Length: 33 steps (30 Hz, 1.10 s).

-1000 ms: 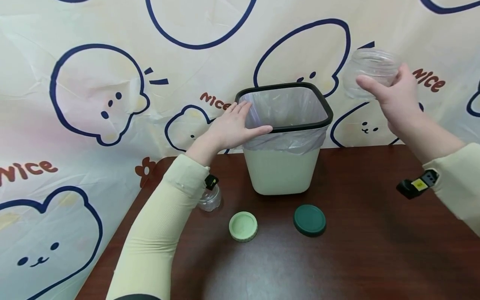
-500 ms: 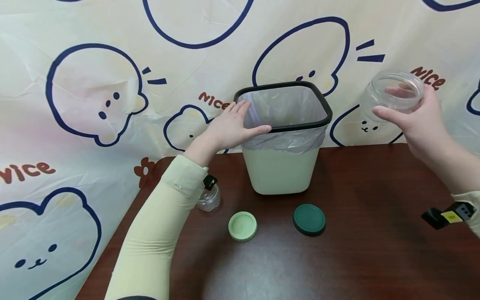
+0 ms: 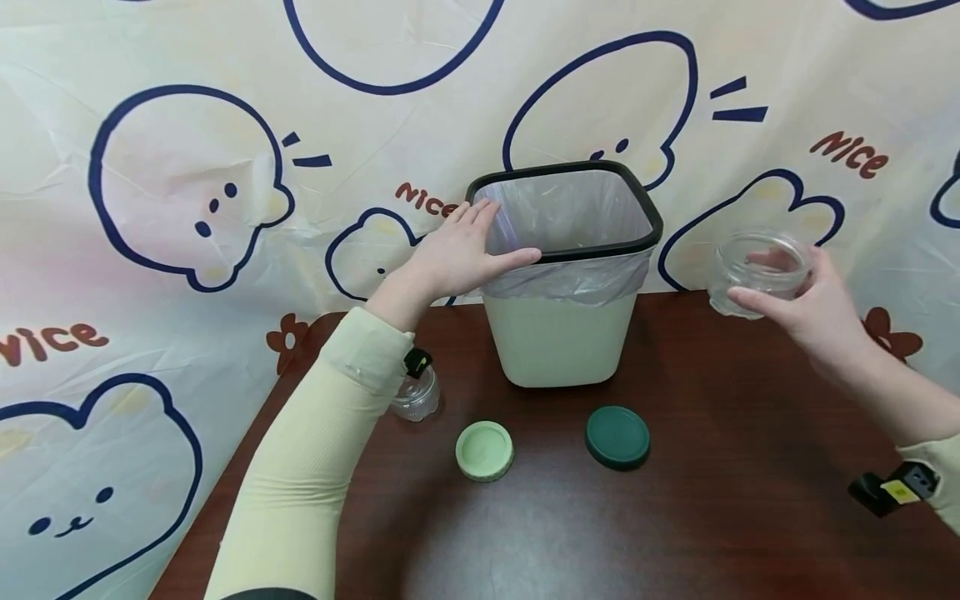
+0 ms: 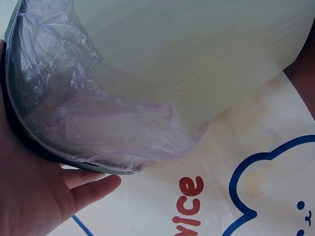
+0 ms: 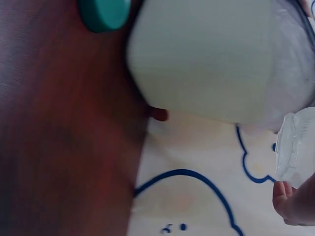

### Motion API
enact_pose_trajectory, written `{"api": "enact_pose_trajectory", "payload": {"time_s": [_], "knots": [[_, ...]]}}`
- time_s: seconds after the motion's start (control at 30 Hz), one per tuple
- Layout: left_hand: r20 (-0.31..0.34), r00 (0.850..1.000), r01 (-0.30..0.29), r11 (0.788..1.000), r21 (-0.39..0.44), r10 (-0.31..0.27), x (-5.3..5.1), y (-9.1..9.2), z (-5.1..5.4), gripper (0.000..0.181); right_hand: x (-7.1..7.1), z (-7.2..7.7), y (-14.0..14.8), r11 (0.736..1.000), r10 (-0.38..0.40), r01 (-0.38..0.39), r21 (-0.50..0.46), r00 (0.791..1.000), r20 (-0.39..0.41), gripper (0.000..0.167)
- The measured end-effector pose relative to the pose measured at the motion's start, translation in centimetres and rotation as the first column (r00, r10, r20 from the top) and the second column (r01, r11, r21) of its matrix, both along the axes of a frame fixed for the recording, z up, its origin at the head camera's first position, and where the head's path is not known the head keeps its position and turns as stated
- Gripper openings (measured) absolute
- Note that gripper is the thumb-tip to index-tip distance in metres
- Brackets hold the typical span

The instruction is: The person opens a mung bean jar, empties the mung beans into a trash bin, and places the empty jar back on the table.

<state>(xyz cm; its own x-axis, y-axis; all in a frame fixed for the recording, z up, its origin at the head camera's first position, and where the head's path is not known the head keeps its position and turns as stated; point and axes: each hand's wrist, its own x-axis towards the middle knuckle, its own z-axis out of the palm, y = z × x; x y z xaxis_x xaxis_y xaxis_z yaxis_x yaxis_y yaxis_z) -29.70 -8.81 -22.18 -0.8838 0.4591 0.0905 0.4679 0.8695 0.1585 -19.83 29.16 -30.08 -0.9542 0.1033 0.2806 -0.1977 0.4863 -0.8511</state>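
A pale green trash bin (image 3: pixel 558 342) with a black rim and a thin plastic liner (image 3: pixel 592 279) stands upright at the back of the table. My left hand (image 3: pixel 457 254) rests on the bin's near left rim, its fingers straight. In the left wrist view, the same hand (image 4: pixel 34 191) lies against the rim from outside. To the bin's right, my right hand (image 3: pixel 817 308) holds a wide clear jar (image 3: pixel 757 271) in the air, its mouth up and lidless. Only part of the jar (image 5: pixel 295 147) shows in the right wrist view.
On the brown table (image 3: pixel 720 500) lie a light green lid (image 3: pixel 484 451) and a dark green lid (image 3: pixel 617 437). A smaller clear jar (image 3: pixel 417 397) is partly hidden behind the left wrist. A cartoon-print sheet (image 3: pixel 195 333) hangs behind and at the left.
My right hand swings out to the right, then lowers the jar toward the table, and the jar's mouth turns upward. My left hand stays on the bin's rim.
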Motion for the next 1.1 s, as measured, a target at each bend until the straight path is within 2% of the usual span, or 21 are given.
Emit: {"api": "enact_pose_trajectory", "payload": {"time_s": [0.23, 0.4, 0.6, 1.1], "knots": [[0.001, 1.0, -0.007, 1.0, -0.008, 0.007, -0.1, -0.1, 0.0, 0.103, -0.2, -3.2, -0.1, 0.996, -0.002, -0.004, 0.091, 0.998, 0.07, 0.079], [0.004, 1.0, 0.0, 1.0, -0.004, 0.0, -0.1, -0.1, 0.0, 0.103, -0.3, -5.7, -0.3, 0.996, 0.041, -0.047, 0.081, 0.996, 0.082, 0.081], [0.004, 1.0, 0.0, 1.0, -0.004, 0.001, -0.3, 0.0, -0.1, 0.103, -0.7, -8.1, -0.5, 0.995, 0.074, -0.082, 0.052, 0.987, 0.14, 0.085], [0.009, 1.0, 0.005, 1.0, 0.001, -0.005, -0.1, -0.1, 0.0, 0.104, -1.5, -11.2, -0.9, 0.992, 0.089, -0.108, 0.064, 0.966, 0.244, 0.092]]}}
